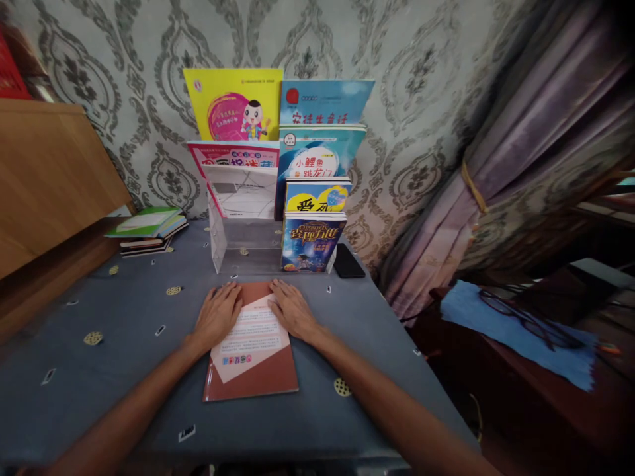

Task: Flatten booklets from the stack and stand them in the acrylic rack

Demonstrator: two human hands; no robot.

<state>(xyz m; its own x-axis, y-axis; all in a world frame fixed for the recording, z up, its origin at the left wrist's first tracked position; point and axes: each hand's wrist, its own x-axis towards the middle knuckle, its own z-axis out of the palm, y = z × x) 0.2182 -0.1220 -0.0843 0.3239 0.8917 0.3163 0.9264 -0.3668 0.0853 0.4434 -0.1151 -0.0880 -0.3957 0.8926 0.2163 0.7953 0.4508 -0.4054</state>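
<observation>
A thin reddish-brown book lies closed on the grey tablecloth, its printed panel upside down to me. My left hand rests flat over the book's far left edge, fingers stretched out. Across from it, my right hand lies flat over the far right corner with its fingers stretched forward. Neither hand grips the book. Just beyond the fingertips stands a clear acrylic book rack. Its left side bears a yellow book and a pink-edged book; several blue and yellow books fill the right side.
A black phone lies beside the rack's right foot. Several stacked books sit at the back left, near a wooden cabinet. To the right, beyond the table edge, glasses rest on a blue cloth below a tied curtain.
</observation>
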